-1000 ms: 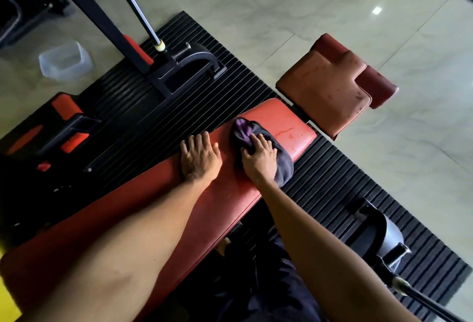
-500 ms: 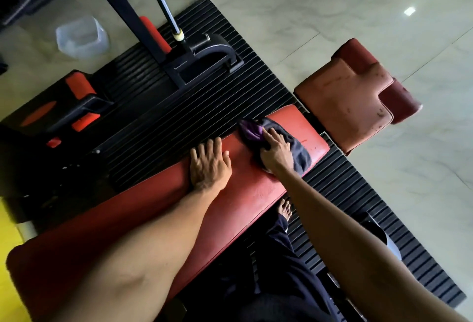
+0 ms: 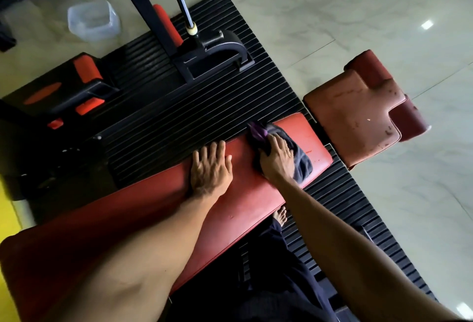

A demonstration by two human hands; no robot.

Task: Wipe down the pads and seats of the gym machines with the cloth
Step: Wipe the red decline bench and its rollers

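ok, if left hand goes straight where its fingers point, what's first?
The left hand runs off the bench pad edge; beyond is the lower black mat, then probably the machine base.

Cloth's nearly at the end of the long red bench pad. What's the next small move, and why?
Probably slide the right hand and the dark grey-and-purple cloth under it toward the end of the long red bench pad: a bare strip shows beyond the cloth. The left hand rests flat on the pad, bracing.
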